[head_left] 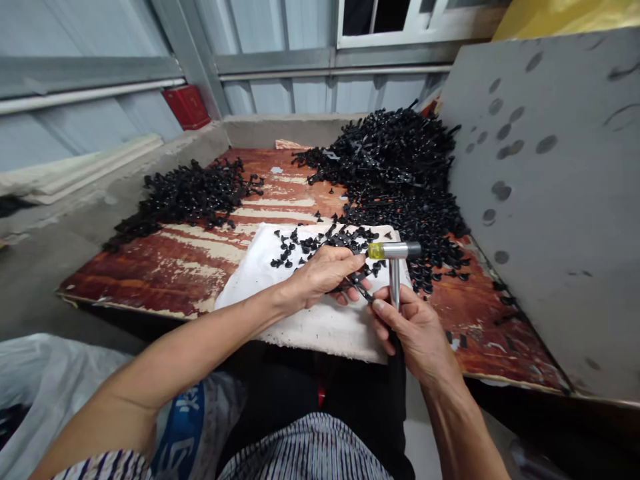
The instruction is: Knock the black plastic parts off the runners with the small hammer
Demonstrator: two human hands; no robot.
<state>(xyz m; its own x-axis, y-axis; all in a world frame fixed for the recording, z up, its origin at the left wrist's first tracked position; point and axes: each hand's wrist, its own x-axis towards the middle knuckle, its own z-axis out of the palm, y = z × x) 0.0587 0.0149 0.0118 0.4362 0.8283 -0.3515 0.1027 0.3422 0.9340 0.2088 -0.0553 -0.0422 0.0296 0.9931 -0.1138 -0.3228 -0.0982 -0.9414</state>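
The left hand (325,273) is closed around a black plastic strip (363,283), and its fingers (345,261) lie over the strip from above. The strip comes out from under these fingers and goes toward the right hand, with a few small parts still joined to it. The right hand (413,327) is also closed. Its thumb (380,307) and fingers hold a small metal hammer (395,273) by the handle. The handle stands almost upright above these fingers, and the hammer head lies across the top, with a yellow end (376,251) turned toward the left fingertips. This yellow end is just beside them, but I cannot tell if it touches the strip.

Under both hands is a white cloth (310,327), and it lies on a wooden board with worn red paint (150,280). Many small black pieces (290,250) lie loose on the cloth, just past the left fingers. Past the right fingers there is a big heap of black plastic pieces (395,173), and a smaller heap (185,197) lies farther away, past the left fingers. To the right of the right fingers, a grey board with round marks (540,200) stands tilted at the edge of the wooden board. Far beyond the fingers is a metal wall (310,93) with a red box (186,107) on it. Below the hands are a striped shirt (305,450) and a white sack with blue print (60,380).
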